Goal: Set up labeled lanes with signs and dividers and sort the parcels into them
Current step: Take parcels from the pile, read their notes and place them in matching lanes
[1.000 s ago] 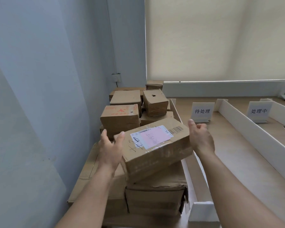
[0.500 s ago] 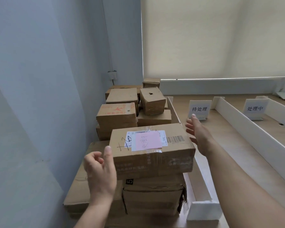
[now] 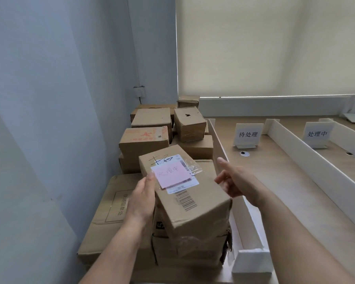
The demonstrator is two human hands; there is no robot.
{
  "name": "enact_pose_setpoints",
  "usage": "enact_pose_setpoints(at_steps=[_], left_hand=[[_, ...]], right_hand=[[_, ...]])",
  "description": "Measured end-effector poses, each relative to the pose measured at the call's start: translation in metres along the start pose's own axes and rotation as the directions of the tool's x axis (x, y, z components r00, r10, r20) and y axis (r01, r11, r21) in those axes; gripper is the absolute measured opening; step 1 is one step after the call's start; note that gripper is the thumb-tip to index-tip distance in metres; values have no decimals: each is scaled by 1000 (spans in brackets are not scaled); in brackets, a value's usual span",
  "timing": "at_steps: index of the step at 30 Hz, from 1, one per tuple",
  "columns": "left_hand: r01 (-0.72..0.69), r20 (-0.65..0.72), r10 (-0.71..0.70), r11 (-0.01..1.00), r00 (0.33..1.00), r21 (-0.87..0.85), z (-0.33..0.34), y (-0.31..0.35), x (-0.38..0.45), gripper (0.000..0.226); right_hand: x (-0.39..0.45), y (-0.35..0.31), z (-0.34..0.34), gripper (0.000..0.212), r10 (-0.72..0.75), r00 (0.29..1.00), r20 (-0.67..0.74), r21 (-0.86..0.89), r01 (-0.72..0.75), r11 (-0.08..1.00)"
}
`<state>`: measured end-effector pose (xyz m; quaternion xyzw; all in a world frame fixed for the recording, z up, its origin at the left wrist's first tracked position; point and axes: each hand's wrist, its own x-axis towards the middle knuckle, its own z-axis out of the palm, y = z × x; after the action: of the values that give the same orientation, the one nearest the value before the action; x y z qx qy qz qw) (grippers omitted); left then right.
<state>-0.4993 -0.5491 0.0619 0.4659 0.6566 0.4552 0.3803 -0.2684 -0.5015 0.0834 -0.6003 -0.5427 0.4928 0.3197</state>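
A brown parcel with a pink note and a shipping label lies tilted on top of the box stack, its long side pointing toward me. My left hand grips its left side, thumb on the top edge beside the note. To the parcel's right my right hand is at its far corner with loose, spread fingers that hold nothing. Two white signs stand on the table: one in the near lane, another in the lane to the right. A long white divider separates them.
Several more cardboard parcels are piled against the blue wall at the left. A white divider with a foam block at its near end borders the pile. A flat carton lies at the lower left. The wooden table stretches right.
The parcel has turned from lying crosswise to pointing lengthwise at me. My left hand has moved up onto its left side, and my right hand has come in toward its far right corner.
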Motion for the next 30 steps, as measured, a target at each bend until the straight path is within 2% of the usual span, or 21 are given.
enact_pose_setpoints(at_steps=[2,5,7,10,14,17,22,25,30], left_hand=[[16,12,-15,1000,1000,-16,1,6,3,49],[41,61,-38,998,997,-49,2,11,0,20],[11,88,-5,997,996,-72,-1,11,-3,18],[-76,95,90,987,991,-140,-8,12,-2,28],[-214,112,233,963,966,-161,-13,17,-1,50],[-269,144,283,957,948,-109,-15,20,-5,57],[-329,119,326,944,938,5,-14,16,-13,62],[-337,90,333,941,938,24,-15,14,-23,63],[-309,98,315,949,944,-67,-15,3,-36,62]], right_hand=[[-4,-6,10,53,-8,1000,-10,-75,7,997],[-8,-10,22,35,-104,994,-25,-196,97,976],[-11,-11,24,27,-156,988,-19,-243,147,959],[-19,-13,25,18,-229,973,-20,-185,221,957],[-28,-13,33,41,-388,918,-83,-143,374,916],[-39,-13,42,51,-414,904,-109,-181,392,902],[-48,-6,66,74,-437,826,-356,-399,288,871],[-53,-2,75,74,-419,813,-404,-431,235,871],[-65,-1,86,73,-424,801,-423,-437,229,870]])
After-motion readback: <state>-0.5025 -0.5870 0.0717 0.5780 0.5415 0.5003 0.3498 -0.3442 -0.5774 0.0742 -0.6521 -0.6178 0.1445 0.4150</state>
